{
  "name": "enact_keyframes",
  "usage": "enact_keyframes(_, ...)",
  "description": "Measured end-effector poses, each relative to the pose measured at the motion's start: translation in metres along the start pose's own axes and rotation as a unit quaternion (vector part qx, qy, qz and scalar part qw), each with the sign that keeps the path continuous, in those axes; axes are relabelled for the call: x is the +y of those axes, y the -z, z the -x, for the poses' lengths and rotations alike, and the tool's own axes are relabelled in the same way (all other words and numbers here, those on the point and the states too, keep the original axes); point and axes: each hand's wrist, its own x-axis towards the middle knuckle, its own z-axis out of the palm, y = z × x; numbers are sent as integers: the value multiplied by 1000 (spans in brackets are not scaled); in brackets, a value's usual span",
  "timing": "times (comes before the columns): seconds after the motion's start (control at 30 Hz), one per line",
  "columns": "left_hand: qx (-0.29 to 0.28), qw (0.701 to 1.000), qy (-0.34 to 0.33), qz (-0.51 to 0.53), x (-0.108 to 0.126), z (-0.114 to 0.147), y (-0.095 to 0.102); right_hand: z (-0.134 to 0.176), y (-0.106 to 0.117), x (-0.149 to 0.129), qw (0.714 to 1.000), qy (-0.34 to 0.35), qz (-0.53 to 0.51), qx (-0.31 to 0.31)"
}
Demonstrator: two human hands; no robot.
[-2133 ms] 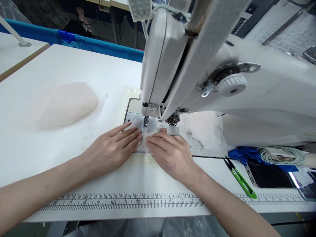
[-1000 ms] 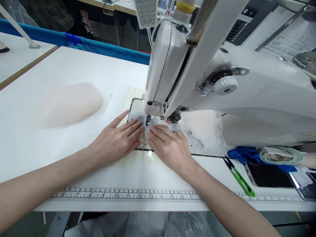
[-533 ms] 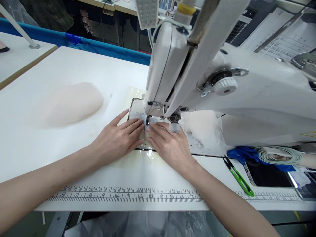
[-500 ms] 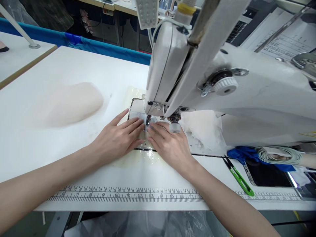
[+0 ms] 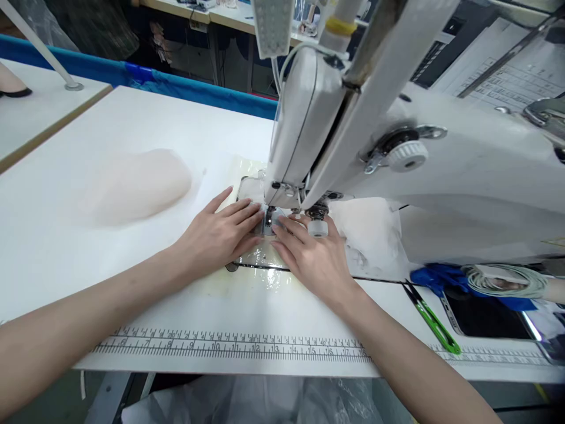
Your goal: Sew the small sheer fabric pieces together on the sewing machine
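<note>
My left hand (image 5: pixel 223 235) lies flat, palm down, left of the presser foot (image 5: pixel 269 219) of a white sewing machine (image 5: pixel 298 118). Its fingers are stretched out over the needle plate (image 5: pixel 263 254). On the other side of the foot, my right hand (image 5: pixel 315 253) rests flat too, fingers extended, partly behind a white knob (image 5: pixel 318 228). Any thin material under the fingertips is too hard to make out. Crumpled pale sheer fabric (image 5: pixel 371 232) sits just right of my right hand. A pale, rounded fabric piece (image 5: pixel 150 182) lies on the table to the left.
Green thread snips (image 5: pixel 435 323) lie to the right, beside a phone (image 5: pixel 485 315), blue cloth (image 5: pixel 430 277) and a coiled cable (image 5: pixel 503 280). A printed ruler (image 5: pixel 238 347) runs along the table's front edge. The machine's head overhangs the hands closely.
The view has shifted slightly, moving everything a little rightward. My left hand has slid slightly away from me, uncovering a dark round part at the plate's near left corner. Both hands stay flat.
</note>
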Motion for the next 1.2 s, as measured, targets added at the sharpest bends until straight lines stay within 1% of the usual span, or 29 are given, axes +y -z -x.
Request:
enact_keyframes(0.17,-2,999,4,-52,1,-2,3,1,6,3,999,-31,-24,-1)
enact_keyframes(0.23,-4,997,11,-71,5,-1,7,0,7,4,999,-33,-31,6)
enact_keyframes(0.3,-11,997,-5,-70,13,3,13,-1,8,4,999,-31,-32,15)
enact_keyframes(0.37,-23,998,-47,-22,23,8,21,-1,9,4,999,-30,-36,23)
enact_keyframes(0.4,-26,997,-71,25,27,11,25,0,9,4,998,-29,-41,24)
enact_keyframes(0.43,-25,994,-78,71,29,13,29,0,9,4,998,-29,-48,23)
enact_keyframes(0.47,-20,992,-73,99,30,15,32,1,8,4,998,-28,-58,21)
enact_keyframes(0.5,-11,993,-55,104,30,16,33,2,8,4,997,-29,-70,18)
enact_keyframes(0.57,-17,998,4,59,26,18,32,3,7,3,994,-40,-101,13)
enact_keyframes(0.63,-61,997,55,12,22,18,29,3,7,1,987,-65,-144,8)
enact_keyframes(0.7,-99,992,79,11,20,17,28,1,9,-3,972,-96,-215,-12)
enact_keyframes(0.73,-92,992,85,25,20,16,28,0,11,-6,957,-111,-265,-29)
enact_keyframes(0.83,-14,989,109,101,23,11,35,-4,17,-14,893,-148,-414,-92)
enact_keyframes(0.87,4,982,126,143,23,9,38,-4,19,-16,871,-160,-450,-115)
enact_keyframes(0.9,10,969,152,196,24,6,41,-5,21,-17,847,-175,-482,-138)
enact_keyframes(0.93,2,947,186,263,23,4,43,-5,22,-17,819,-193,-515,-164)
enact_keyframes(0.97,-18,914,228,336,23,1,45,-6,23,-17,783,-217,-552,-189)
enact_keyframes(1.0,-36,874,267,403,23,0,46,-6,24,-16,740,-240,-591,-212)
enact_keyframes(1.03,-53,837,300,455,22,-2,46,-7,25,-16,695,-259,-631,-227)
enact_keyframes(1.07,-70,806,320,493,22,-3,47,-8,25,-15,654,-270,-667,-233)
enact_keyframes(1.1,-84,785,328,519,22,-3,47,-9,26,-15,619,-276,-698,-230)
enact_keyframes(1.13,-96,772,329,535,22,-3,47,-10,26,-15,594,-278,-722,-219)
enact_keyframes(1.17,-109,765,325,545,22,-4,46,-11,26,-16,579,-278,-739,-205)
enact_keyframes(1.2,-124,759,319,554,22,-4,46,-12,26,-17,572,-279,-747,-191)
